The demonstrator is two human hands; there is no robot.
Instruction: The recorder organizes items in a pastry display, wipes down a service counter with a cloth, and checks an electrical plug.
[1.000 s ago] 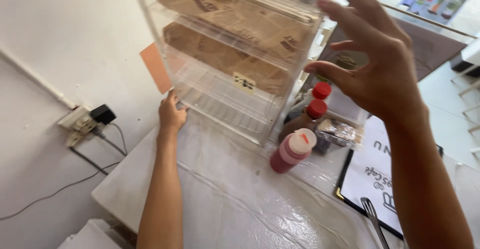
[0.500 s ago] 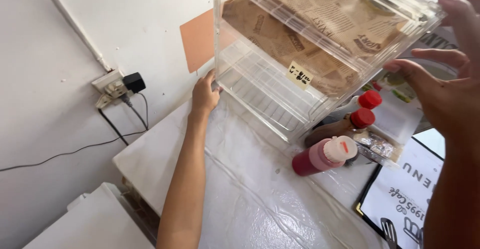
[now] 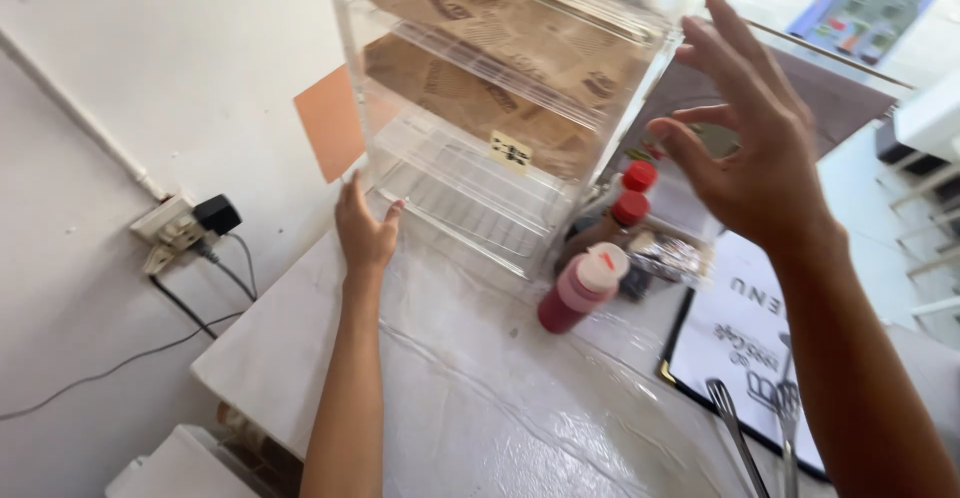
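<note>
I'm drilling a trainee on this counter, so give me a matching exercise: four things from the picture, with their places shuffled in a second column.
Things:
1. left hand
2. right hand
3. red sauce bottle
4. black plug

Places:
A. in the wall socket, left of the counter
B. lying tilted on the plastic-covered counter, beside the case
C. raised, fingers spread, at the case's right side
D. against the lower left corner of the clear display case

Pairs: 1-D, 2-C, 3-B, 4-A
</note>
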